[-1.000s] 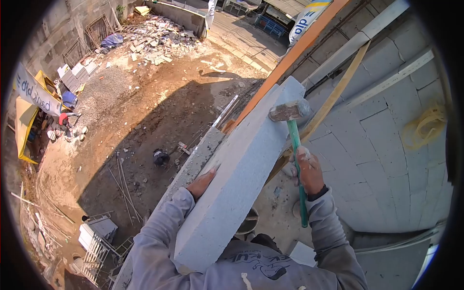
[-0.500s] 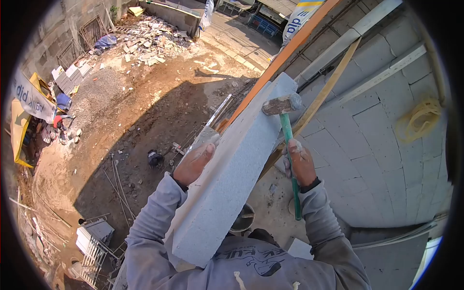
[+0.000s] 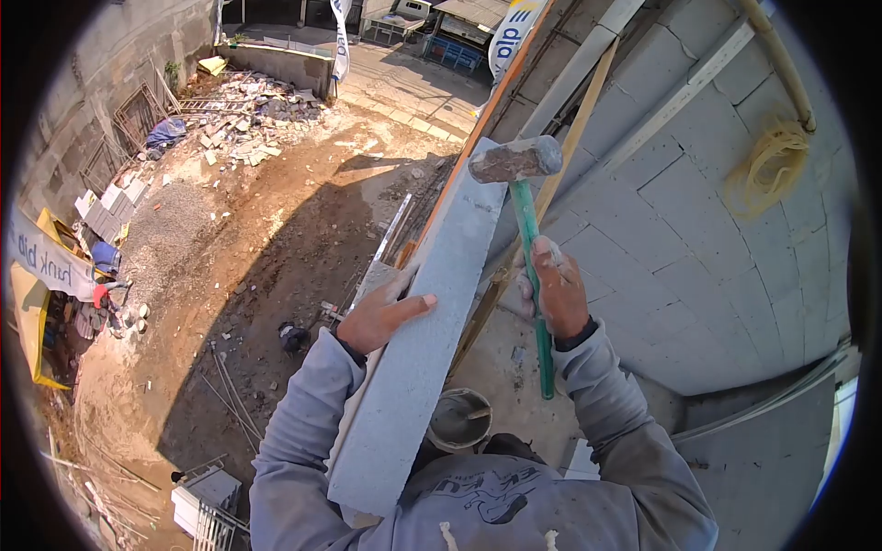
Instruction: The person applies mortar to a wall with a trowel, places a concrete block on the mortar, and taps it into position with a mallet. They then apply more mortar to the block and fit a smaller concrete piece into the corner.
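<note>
A long grey concrete block [image 3: 432,331] lies on top of a wall, running away from me. My left hand [image 3: 378,315] rests on its left edge, thumb laid across the top face. My right hand [image 3: 549,292] grips the green handle of a mallet [image 3: 524,220] just right of the block. The mallet's worn head [image 3: 514,158] is raised over the block's far end.
The ground lies far below on the left, with rubble, gravel and stacked blocks [image 3: 106,207]. A bucket [image 3: 459,420] sits below by my chest. An orange rail [image 3: 478,119] and wooden plank [image 3: 570,138] run along the block wall [image 3: 698,239]. Yellow rope [image 3: 767,170] hangs right.
The mallet head has risen off the block's far end. My left hand moved from under the block's left side up onto its edge. The block now looks narrower.
</note>
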### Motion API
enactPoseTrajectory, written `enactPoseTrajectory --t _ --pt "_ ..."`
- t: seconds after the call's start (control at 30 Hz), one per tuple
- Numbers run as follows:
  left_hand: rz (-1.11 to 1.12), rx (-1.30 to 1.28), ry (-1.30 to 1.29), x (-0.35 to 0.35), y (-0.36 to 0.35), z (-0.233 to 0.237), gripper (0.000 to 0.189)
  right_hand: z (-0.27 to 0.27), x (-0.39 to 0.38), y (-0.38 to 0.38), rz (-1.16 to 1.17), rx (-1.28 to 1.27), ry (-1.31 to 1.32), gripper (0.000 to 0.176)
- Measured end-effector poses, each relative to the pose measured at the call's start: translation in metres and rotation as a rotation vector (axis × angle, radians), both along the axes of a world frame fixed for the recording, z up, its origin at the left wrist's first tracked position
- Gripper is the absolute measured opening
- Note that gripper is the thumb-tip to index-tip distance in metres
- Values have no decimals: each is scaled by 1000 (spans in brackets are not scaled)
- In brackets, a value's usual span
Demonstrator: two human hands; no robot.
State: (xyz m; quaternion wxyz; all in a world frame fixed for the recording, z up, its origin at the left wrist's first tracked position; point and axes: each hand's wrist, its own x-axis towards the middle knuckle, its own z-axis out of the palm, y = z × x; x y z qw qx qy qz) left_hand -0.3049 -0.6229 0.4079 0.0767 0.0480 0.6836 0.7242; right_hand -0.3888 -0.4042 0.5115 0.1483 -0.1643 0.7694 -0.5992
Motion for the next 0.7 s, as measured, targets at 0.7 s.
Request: enactPoseTrajectory --t 0.7 --pt "66 143 -46 5 8 6 77 3 -3 2 27 -12 -15 44"
